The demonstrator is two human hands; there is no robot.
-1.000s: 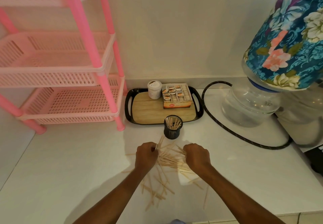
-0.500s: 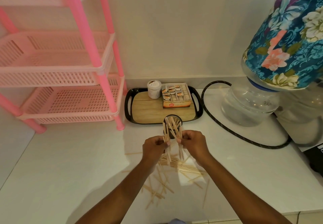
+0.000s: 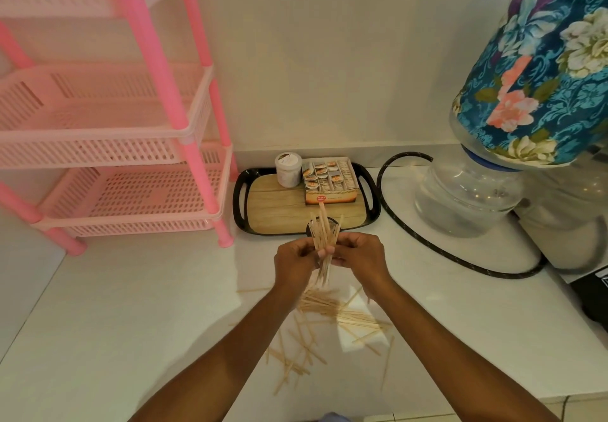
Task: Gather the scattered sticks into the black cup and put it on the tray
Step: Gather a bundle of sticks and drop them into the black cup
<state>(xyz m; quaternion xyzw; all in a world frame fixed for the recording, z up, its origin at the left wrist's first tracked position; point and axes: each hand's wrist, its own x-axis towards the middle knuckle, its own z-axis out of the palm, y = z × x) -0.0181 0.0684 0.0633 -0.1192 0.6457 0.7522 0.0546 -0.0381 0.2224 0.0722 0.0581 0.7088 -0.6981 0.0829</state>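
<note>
We are listing, centre of the frame first.

- Left hand [image 3: 292, 263] and right hand [image 3: 360, 257]: both are meeting at mid-frame, fingers curling inward and pinching one bundle of sticks [image 3: 324, 235] between them. The bundle is standing nearly upright, its tops fanning out above the fingers and its lower ends hanging below.
- Black cup [image 3: 336, 223]: we are seeing only a sliver of its rim behind the bundle, at the near edge of the tray [image 3: 240, 206]; whether it is touching the tray we cannot tell.
- Loose sticks [image 3: 332, 309]: these are lying criss-crossed on the white worktop [image 3: 131, 306], below the hands and between the forearms, toward lower centre.
- On the tray, at its far side: a white jar [image 3: 288, 171] and a box [image 3: 330, 181] are sitting side by side.
- Left of the frame: a pink rack [image 3: 184, 145] is standing on the worktop.
- Right of the frame: a black hose [image 3: 411, 240] is looping round a water bottle [image 3: 467, 197] wearing a floral cover.
</note>
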